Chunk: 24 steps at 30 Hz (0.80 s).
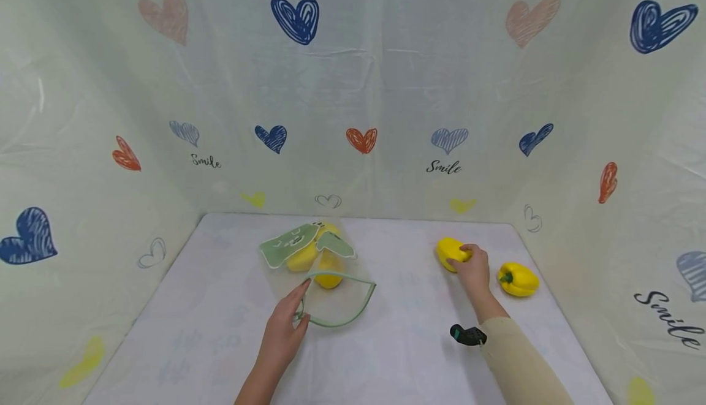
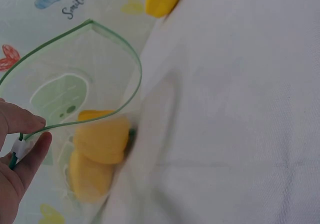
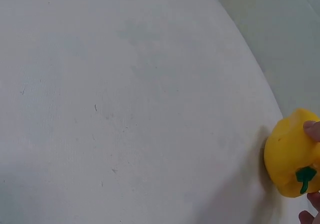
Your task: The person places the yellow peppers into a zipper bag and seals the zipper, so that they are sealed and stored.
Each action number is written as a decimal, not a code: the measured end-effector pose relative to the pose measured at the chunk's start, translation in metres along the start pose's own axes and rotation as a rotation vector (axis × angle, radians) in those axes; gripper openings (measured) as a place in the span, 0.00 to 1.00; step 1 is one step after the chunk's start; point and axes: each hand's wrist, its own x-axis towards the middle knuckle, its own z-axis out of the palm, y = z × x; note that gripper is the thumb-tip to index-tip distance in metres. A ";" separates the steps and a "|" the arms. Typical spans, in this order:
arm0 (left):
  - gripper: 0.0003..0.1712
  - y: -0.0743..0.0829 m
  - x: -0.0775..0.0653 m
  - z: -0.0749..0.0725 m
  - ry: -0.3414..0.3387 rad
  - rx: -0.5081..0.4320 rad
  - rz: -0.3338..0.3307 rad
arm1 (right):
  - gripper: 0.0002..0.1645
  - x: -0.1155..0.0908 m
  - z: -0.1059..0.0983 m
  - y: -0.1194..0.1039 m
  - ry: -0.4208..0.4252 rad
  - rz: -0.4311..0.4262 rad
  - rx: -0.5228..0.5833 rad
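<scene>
My left hand (image 1: 284, 328) pinches the green-trimmed rim of a see-through drawstring bag (image 1: 288, 247), holding its mouth spread toward me. In the left wrist view, a white cord toggle (image 2: 18, 147) sits by the thumb and finger. Yellow bell peppers (image 2: 101, 140) lie inside the bag, seen through its wall. Over on the right, my right hand (image 1: 475, 270) grips a yellow bell pepper (image 1: 449, 253) from above, fingers and thumb on its sides. Its green stem (image 3: 305, 176) shows in the right wrist view, where most of the hand is cut off.
Another yellow bell pepper (image 1: 518, 279) lies right of my right forearm, near the table's right edge. The white table (image 1: 397, 356) is enclosed by pale curtains (image 1: 353, 86) printed with hearts. A small black device (image 1: 467, 335) sits at my right sleeve cuff.
</scene>
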 end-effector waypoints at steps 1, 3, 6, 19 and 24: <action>0.44 0.000 0.000 0.000 0.001 -0.002 0.003 | 0.30 0.000 0.000 -0.001 -0.009 0.001 0.004; 0.44 0.001 0.001 0.000 -0.001 -0.002 0.004 | 0.31 -0.001 0.000 -0.003 -0.030 0.002 0.015; 0.44 0.001 0.002 0.000 -0.006 -0.002 0.000 | 0.31 -0.004 0.001 -0.009 -0.061 -0.002 0.027; 0.44 0.002 0.002 0.000 -0.004 0.005 -0.001 | 0.28 -0.034 0.013 -0.024 -0.130 -0.082 0.080; 0.44 0.001 0.002 0.000 -0.012 0.009 0.001 | 0.27 -0.047 0.018 -0.026 -0.157 -0.117 0.116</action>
